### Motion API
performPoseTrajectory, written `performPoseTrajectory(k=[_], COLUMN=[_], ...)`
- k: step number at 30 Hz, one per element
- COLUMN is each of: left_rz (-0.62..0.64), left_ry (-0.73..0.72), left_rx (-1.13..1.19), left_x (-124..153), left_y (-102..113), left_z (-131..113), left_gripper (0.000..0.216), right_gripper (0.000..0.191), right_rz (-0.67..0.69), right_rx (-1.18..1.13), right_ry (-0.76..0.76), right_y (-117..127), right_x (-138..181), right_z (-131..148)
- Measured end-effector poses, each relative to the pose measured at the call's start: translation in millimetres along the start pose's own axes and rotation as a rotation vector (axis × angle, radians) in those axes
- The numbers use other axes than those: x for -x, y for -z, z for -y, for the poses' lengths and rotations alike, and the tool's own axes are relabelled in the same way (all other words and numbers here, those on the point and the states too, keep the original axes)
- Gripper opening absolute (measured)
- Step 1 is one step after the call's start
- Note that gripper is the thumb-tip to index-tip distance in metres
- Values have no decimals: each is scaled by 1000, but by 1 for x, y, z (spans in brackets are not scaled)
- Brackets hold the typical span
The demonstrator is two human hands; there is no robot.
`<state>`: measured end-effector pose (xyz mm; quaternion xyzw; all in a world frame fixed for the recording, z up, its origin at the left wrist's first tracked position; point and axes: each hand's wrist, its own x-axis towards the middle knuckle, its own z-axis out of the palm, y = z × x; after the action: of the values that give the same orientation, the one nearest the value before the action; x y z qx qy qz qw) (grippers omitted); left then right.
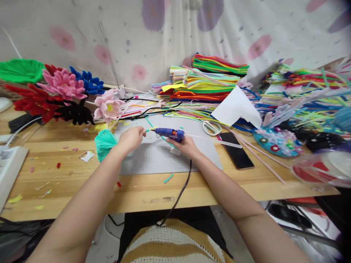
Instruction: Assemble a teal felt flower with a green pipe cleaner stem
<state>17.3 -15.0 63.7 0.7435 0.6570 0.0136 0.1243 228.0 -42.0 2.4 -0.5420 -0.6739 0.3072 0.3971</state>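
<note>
Pinching a small turquoise piece [148, 130] above the grey mat [203, 157], the left grip [132, 138] has its fingertips [144, 132] near the nozzle [154, 130] of the blue glue gun [171, 134], which the right grip [186, 146] is closed around; a slip of the nozzle, if hot, could burn those fingertips, and the black cord [185, 184], trailing over the edge of the counter [90, 197], could snag and jerk the gun
</note>
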Motion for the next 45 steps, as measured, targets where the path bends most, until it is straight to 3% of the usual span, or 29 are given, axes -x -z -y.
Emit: performPoseTrajectory(k=[12, 45], left_rz=[0, 32], left_ry=[-5, 10], left_rx=[-29, -52], left_x=[1, 2], left_y=[-3, -1], left_z=[2, 3], left_gripper=[36, 34], right_gripper=[33, 35], right_rz=[26, 24], right_rx=[51, 98], right_ry=[88, 90], right_y=[-6, -2], right_x=[-2, -3], right_z=[-1, 0])
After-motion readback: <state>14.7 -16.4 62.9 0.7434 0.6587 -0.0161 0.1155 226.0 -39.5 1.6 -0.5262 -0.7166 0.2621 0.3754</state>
